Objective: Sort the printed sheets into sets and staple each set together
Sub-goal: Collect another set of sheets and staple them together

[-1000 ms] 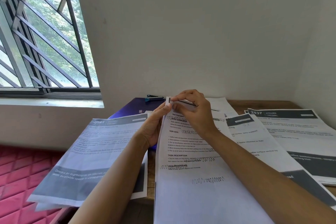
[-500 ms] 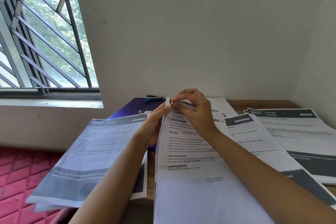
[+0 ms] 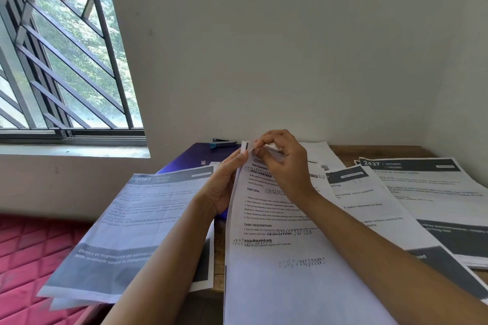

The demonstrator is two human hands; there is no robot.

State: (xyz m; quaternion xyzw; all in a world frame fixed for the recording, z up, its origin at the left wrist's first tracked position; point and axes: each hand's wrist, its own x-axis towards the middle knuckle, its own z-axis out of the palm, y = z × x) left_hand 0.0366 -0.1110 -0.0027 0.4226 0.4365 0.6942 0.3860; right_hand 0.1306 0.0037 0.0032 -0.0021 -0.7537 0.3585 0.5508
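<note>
Right hand (image 3: 285,166) barely shifted, pinching sheet (image 3: 277,285) corner

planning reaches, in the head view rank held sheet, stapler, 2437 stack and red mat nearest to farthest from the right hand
1. held sheet, centre, pinched by the right hand
2. stapler, back left
3. 2437 stack, on the right
4. red mat, floor, far left
</note>
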